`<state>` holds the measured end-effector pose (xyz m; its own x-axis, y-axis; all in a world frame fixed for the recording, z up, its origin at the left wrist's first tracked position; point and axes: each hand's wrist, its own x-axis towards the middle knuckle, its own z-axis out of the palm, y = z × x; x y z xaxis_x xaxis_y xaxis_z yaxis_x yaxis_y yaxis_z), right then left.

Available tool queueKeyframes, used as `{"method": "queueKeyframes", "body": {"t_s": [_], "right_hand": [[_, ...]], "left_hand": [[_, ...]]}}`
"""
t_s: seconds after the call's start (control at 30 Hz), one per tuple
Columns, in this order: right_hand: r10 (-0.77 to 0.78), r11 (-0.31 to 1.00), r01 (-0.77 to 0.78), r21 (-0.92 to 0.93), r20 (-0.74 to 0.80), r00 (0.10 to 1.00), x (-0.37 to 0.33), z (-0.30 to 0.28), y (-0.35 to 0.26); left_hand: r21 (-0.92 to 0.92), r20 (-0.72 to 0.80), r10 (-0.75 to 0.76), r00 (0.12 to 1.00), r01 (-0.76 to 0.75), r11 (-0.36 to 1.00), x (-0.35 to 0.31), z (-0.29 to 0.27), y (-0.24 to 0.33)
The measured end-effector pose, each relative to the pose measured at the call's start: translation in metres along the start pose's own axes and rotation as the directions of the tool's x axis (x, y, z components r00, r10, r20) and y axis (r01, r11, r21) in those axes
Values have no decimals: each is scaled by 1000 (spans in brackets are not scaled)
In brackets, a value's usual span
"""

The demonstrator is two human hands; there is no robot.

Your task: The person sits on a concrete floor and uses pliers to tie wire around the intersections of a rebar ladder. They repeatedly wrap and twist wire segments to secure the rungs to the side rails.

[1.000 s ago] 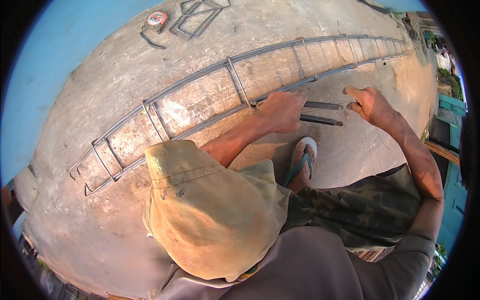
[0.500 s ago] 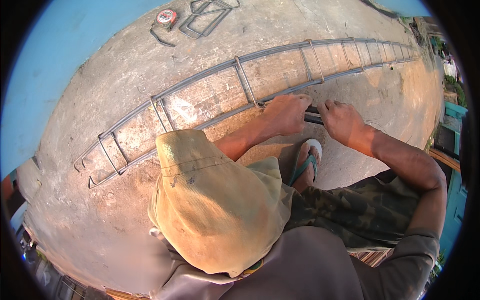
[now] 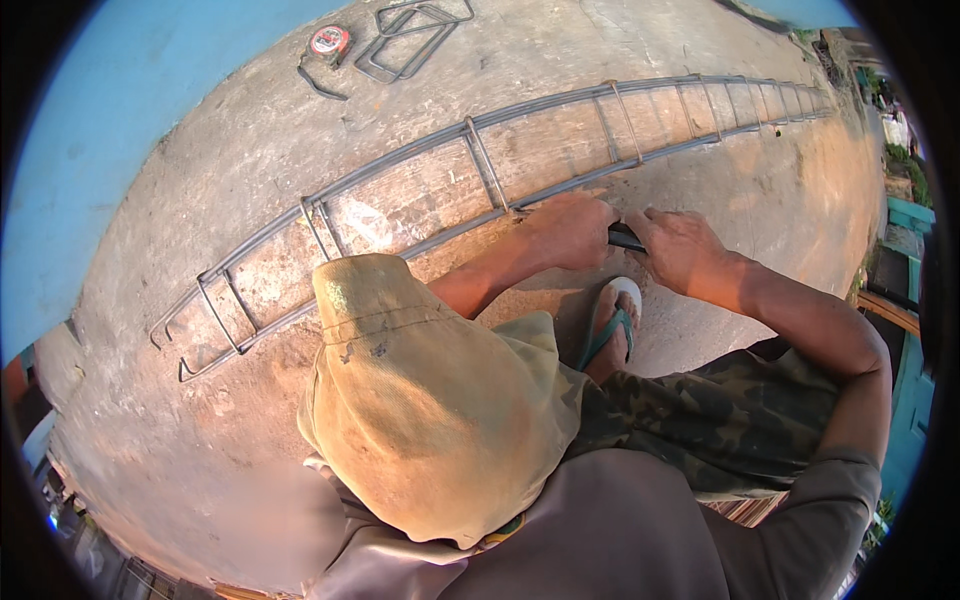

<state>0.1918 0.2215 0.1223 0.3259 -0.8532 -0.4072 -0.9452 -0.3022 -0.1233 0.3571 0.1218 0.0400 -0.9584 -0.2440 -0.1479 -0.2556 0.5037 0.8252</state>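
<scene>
My left hand (image 3: 572, 230) is closed round the front part of a tool with black handles that looks like pincers (image 3: 626, 238). My right hand (image 3: 682, 248) grips the handle ends from the right. The tool's jaws are hidden. Just beyond my left hand lies a long ladder-like rebar cage (image 3: 430, 240), its steel bars joined by bent rectangular stirrups. One stirrup (image 3: 487, 165) meets the near bars close to my left knuckles. Whether the tool touches the cage cannot be seen.
On the concrete floor (image 3: 230, 440), beyond the cage, lie a red and white tape measure (image 3: 329, 41) and loose rectangular stirrups (image 3: 410, 52). A blue wall (image 3: 90, 190) rises at the left. My sandalled foot (image 3: 612, 330) is below my hands. A tan cloth cap (image 3: 430, 400) covers the lower middle.
The two dark handles, seen apart half a second ago, now show as nearly one. My right hand has shifted slightly left and down. The cage appears unchanged.
</scene>
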Motion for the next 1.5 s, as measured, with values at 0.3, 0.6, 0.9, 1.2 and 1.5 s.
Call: {"method": "queueKeyframes", "body": {"t_s": [0.3, 0.6, 0.9, 1.2, 1.5], "right_hand": [[-129, 115, -801, 588, 808, 574, 11, -16, 5], [323, 677, -358, 643, 177, 930, 20, -36, 5], [473, 704, -291, 648, -123, 873, 51, -84, 13], [437, 612, 15, 791, -353, 827, 83, -127, 53], [333, -65, 71, 995, -46, 942, 89, -117, 98]], "left_hand": [[-53, -135, 41, 990, -48, 997, -31, 38, -10], [344, -625, 372, 687, -186, 921, -34, -71, 6], [-672, -520, -383, 764, -89, 735, -16, -151, 14], [-564, -523, -317, 792, -43, 824, 52, -247, 42], [-714, -446, -477, 757, 20, 700, 91, -231, 33]]}}
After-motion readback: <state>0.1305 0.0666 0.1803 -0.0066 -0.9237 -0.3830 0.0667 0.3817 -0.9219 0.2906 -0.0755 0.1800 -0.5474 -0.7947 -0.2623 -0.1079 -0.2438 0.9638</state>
